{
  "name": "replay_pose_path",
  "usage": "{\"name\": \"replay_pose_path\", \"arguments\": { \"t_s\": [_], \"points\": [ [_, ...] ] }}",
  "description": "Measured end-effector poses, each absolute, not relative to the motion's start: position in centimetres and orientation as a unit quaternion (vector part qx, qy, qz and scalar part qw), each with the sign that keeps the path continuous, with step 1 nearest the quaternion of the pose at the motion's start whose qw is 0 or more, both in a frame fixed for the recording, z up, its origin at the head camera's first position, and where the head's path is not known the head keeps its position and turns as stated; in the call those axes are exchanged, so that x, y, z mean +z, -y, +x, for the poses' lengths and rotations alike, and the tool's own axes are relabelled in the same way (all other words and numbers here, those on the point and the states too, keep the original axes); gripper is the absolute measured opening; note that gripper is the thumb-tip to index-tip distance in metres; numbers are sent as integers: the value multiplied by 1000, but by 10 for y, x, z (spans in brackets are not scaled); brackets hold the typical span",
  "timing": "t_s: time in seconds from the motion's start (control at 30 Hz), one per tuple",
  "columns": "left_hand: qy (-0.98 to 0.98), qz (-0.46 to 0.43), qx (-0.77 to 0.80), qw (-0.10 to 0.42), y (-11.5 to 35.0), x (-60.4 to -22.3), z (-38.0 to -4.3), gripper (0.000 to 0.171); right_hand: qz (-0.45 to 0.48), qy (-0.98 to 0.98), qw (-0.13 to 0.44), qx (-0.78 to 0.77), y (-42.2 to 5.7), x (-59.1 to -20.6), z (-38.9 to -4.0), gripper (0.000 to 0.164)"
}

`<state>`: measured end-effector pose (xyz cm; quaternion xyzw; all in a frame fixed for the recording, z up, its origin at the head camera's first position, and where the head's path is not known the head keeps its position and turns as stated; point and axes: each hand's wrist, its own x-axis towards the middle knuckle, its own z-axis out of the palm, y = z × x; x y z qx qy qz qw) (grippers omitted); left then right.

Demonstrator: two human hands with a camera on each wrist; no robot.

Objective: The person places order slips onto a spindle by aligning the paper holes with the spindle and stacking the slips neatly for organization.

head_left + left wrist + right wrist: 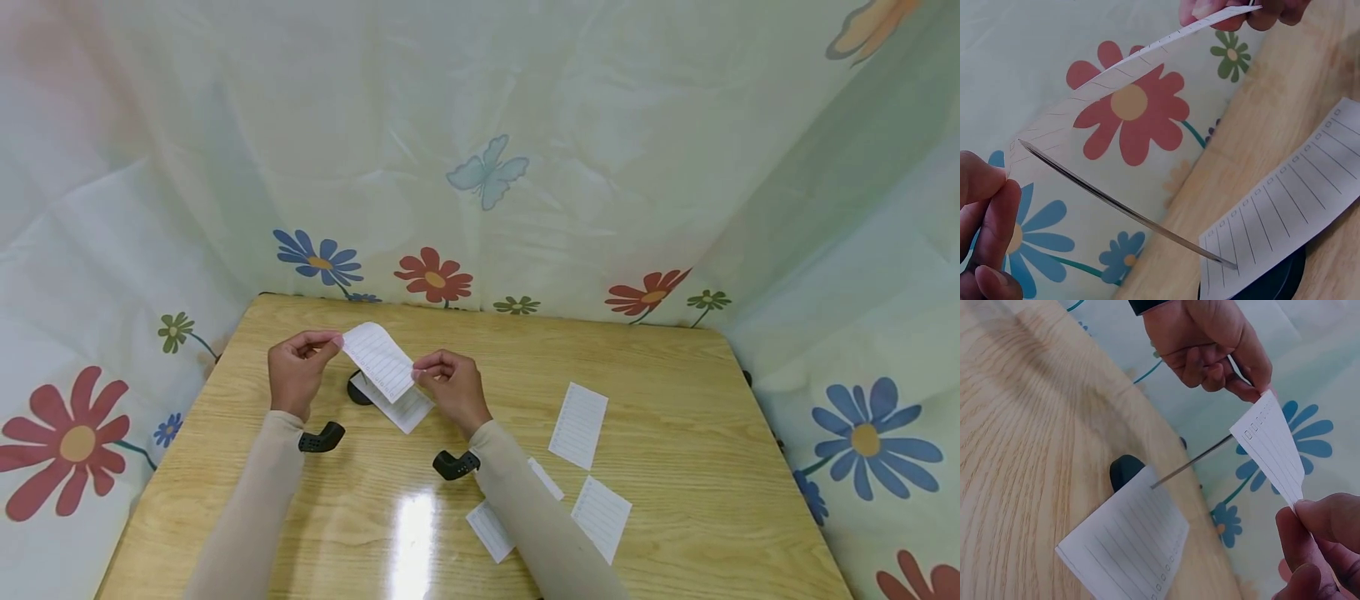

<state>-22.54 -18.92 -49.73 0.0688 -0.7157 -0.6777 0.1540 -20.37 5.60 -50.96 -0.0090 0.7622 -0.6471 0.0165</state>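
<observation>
My left hand (295, 371) pinches one end of a lined white checklist sheet (378, 358) between thumb and finger. At the sheet's opposite end, my right hand (456, 387) pinches the edge, so the sheet is stretched between both hands, slightly bowed. Under it stands a paper spike with a thin metal rod (1122, 200) and a round black base (358, 390). The rod's pointed tip meets the held sheet close to my left fingers. Lower down, another lined sheet (1129, 531) is pierced by the rod and lies tilted over the base.
Several more lined sheets lie loose on the wooden table to the right: one sheet farther back (579, 425), one nearer (602, 517), and others partly under my right forearm, such as a sheet (491, 533). A flowered curtain (487, 250) hangs behind the table's back edge.
</observation>
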Motion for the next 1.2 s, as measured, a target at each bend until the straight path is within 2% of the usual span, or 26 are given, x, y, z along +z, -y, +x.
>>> {"name": "replay_pose_path", "arguments": {
  "t_s": [0.27, 0.5, 0.73, 1.2],
  "points": [
    [727, 87, -666, 145, 188, -510, -226, 15, -1, -775, 17, -632, -58, -518, -203, 6],
    [739, 91, -654, 134, 187, -523, -227, 21, 9, -782, 32, -623, -60, -527, -202, 6],
    [759, 95, -634, 113, 189, -534, -226, 18, 25, -790, 49, -610, -61, -535, -202, 4],
    [792, 84, -600, 72, 190, -551, -226, 20, 27, -845, 29, -534, -58, -549, -198, 5]
  ]
}}
